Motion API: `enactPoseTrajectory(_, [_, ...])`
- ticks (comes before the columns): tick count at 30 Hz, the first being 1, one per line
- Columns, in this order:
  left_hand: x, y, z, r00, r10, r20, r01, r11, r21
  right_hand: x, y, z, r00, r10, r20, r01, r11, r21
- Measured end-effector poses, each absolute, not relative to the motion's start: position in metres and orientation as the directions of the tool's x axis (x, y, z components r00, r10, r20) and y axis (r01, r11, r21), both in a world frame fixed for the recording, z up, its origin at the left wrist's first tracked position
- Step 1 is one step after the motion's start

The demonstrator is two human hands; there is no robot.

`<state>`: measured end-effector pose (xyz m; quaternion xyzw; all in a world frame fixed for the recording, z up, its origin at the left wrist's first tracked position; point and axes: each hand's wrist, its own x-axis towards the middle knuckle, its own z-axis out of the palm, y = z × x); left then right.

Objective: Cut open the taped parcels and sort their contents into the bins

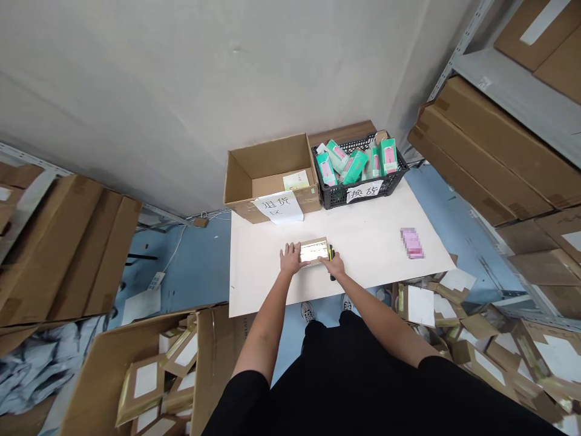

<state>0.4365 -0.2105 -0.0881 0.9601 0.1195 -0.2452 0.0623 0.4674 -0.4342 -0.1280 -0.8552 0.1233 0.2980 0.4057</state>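
One small shiny gold box (313, 250) lay on the white bench (372, 242), left hand (290, 258) spread open against its end, right hand (336, 265) touching it, grip unclear.

We saw a cardboard parcel (313, 250) with a glossy top on a smooth, matt worktop (363, 242); the crate (336, 195) was black plastic, the open box (267, 162) matt cardboard.

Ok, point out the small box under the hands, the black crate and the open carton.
small box (313, 250): head view, top face.
black crate (334, 196): head view, front wall.
open carton (272, 159): head view, inner back wall.
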Motion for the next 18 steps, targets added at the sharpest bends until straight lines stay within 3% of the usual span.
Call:
enactPoseTrajectory(3, [0.418, -0.229, -0.088, 0.798, 0.361, -0.483, 0.417, -0.909, 0.009, 0.499, -0.400, -0.119, 0.829, -0.056, -0.556, -0.417, -0.726, -0.548])
enactPoseTrajectory(4, [0.409, -0.236, -0.090, 0.789, 0.361, -0.497, 0.425, -0.905, 0.017, 0.514, -0.394, -0.116, 0.841, -0.061, -0.538, -0.396, -0.747, -0.534])
enactPoseTrajectory(8, [0.391, -0.251, -0.093, 0.849, 0.140, -0.510, 0.234, -0.964, 0.123, 0.566, -0.387, -0.103, 0.869, 0.010, -0.495, -0.282, -0.812, -0.511])
enactPoseTrajectory(11, [0.414, -0.243, -0.091, 0.907, 0.022, -0.421, 0.070, -0.993, 0.099, 0.562, -0.402, -0.102, 0.872, 0.005, -0.490, -0.293, -0.797, -0.529])
enactPoseTrajectory(13, [0.441, -0.233, -0.090, 0.896, -0.157, -0.414, -0.125, -0.987, 0.103, 0.537, -0.419, -0.108, 0.868, -0.010, -0.497, -0.319, -0.779, -0.540])
enactPoseTrajectory(16, [0.474, -0.224, -0.095, 0.759, -0.427, -0.491, -0.388, -0.903, 0.186, 0.492, -0.443, -0.122, 0.830, 0.058, -0.555, -0.290, -0.804, -0.519])
enactPoseTrajectory(18, [0.478, -0.225, -0.101, 0.740, -0.425, -0.522, -0.375, -0.904, 0.205, 0.480, -0.453, -0.128, 0.811, 0.060, -0.582, -0.302, -0.808, -0.505])
